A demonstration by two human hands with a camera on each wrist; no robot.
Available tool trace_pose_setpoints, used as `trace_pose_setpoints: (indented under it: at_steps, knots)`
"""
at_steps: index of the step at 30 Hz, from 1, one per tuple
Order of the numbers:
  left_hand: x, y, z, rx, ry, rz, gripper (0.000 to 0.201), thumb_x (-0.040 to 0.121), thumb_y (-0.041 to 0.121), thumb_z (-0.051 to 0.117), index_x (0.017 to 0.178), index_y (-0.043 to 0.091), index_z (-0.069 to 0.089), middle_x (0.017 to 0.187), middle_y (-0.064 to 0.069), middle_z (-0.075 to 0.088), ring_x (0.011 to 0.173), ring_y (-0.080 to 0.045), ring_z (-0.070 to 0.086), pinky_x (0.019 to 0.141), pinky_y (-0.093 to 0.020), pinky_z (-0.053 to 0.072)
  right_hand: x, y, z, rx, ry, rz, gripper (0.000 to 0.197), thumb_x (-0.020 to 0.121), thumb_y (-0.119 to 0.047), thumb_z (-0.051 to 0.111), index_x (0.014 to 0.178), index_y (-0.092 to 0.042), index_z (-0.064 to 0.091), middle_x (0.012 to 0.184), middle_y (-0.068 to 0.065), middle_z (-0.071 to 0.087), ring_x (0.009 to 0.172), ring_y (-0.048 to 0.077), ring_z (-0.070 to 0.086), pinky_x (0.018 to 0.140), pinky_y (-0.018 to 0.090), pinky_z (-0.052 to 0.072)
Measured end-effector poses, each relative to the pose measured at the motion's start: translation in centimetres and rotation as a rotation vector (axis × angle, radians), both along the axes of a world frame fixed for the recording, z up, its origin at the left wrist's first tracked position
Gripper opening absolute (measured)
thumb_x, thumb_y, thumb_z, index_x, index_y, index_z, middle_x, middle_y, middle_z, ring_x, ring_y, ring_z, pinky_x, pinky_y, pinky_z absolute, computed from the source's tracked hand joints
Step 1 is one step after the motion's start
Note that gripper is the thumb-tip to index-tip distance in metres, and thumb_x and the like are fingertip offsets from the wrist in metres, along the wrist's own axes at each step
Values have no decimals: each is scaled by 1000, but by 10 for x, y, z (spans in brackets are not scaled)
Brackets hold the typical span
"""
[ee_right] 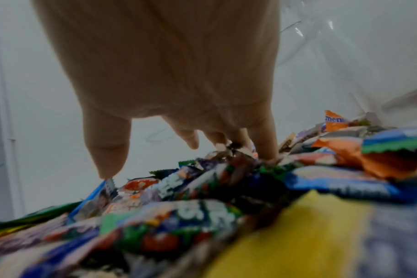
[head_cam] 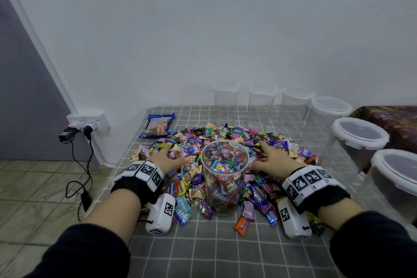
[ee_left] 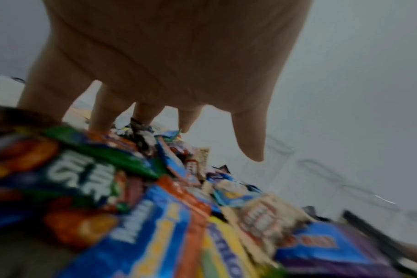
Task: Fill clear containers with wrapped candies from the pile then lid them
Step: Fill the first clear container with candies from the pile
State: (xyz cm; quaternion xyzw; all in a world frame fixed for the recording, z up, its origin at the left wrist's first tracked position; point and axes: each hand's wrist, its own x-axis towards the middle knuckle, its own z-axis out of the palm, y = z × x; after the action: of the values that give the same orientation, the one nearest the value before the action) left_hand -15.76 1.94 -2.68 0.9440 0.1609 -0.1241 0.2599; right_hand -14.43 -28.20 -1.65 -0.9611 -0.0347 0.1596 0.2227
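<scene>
At the middle of the grey checked table, inside the heap, we list one open jar: clear, upright, no lid, candies up to near its rim; we judge it was set in the pile so that each handful has only a short way to travel. Around it, the candy pile: mixed wrapped sweets, spread on all sides of the jar and touching its base. Left of the jar, our left hand: palm down on the wrappers, fingers straight and spread with gaps between them, the fingertips meeting the sweets, nothing yet closed in. Right of the jar, our right hand: also palm down, fingers extended and fanned, the tips pushed into the wrappers and the thumb held apart; we see no candy pinched. We take both hands to be placed one on each side for raking in a scoop together. Along the far edge and down the right side, spare jars: clear, lidded in white, seemingly empty, well apart from the pile, presumably parked there until their turn. Which lid belongs to the open jar we cannot tell. Far left of the heap, one blue packet, just beside the pile's edge. On the wall at left, a socket strip with cables hanging.
</scene>
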Motion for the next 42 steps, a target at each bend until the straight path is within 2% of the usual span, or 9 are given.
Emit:
trace_pose_setpoints:
  at_steps: [5,8,11,15,20,26,31,35,42]
  knots:
    - [-5,-21,1,132,35,-234,94,71,70,62,148,35,22,152,-5,33,132,-28,40,105,-40,38,-8,10,-5,-80,-30,160,100,77,-58,65,152,-32,4,153,6,21,139,28,26,111,43,31]
    - [-10,-29,1,213,0,-300,75,77,62,62,143,40,33,144,1,45,125,-22,48,96,-35,45,-9,15,-8,-129,-40,192,98,75,-58,68,151,-36,10,144,8,28,132,28,30,106,44,36]
    - [-17,-35,3,330,-54,-315,62,87,48,59,143,37,34,138,2,52,120,-21,53,89,-31,46,-11,18,-6,-183,-61,195,90,75,-54,70,148,-34,22,136,7,32,127,27,34,104,43,38]
    - [-21,-37,3,409,-82,-298,54,90,39,57,140,34,39,132,1,57,117,-21,55,90,-32,46,-14,22,-5,-208,-96,200,74,79,-46,70,142,-28,35,131,7,37,123,26,40,101,41,41]
    - [-23,-34,2,393,-127,-247,24,91,31,56,114,25,61,106,-1,67,98,-23,61,80,-33,51,-15,26,-5,-232,-151,224,60,85,-40,65,138,-28,40,127,8,41,119,27,46,98,39,44]
    - [-27,-32,3,379,-163,-215,30,94,24,50,122,20,61,118,-5,65,108,-25,59,88,-34,50,-17,29,-8,-252,-219,231,35,92,-29,55,125,-20,51,116,8,50,109,26,53,92,38,47]
    - [-30,-36,5,360,-223,-194,24,95,25,49,110,18,66,103,-5,68,96,-25,62,82,-36,52,-16,25,-7,-197,-265,200,28,91,-20,53,118,-17,58,115,7,57,108,25,54,90,33,45]
    - [-32,-42,8,420,-276,-216,26,97,30,46,110,17,64,103,-5,67,98,-25,61,79,-34,50,-16,22,0,-140,-299,138,23,89,-14,51,109,-13,63,112,7,60,104,25,54,86,32,45]
    - [-36,-45,14,373,-348,-216,30,98,31,44,122,22,59,108,-5,68,101,-24,61,78,-34,47,-27,15,11,-9,-382,19,6,87,-9,51,83,-12,52,88,5,55,84,24,53,66,30,34]
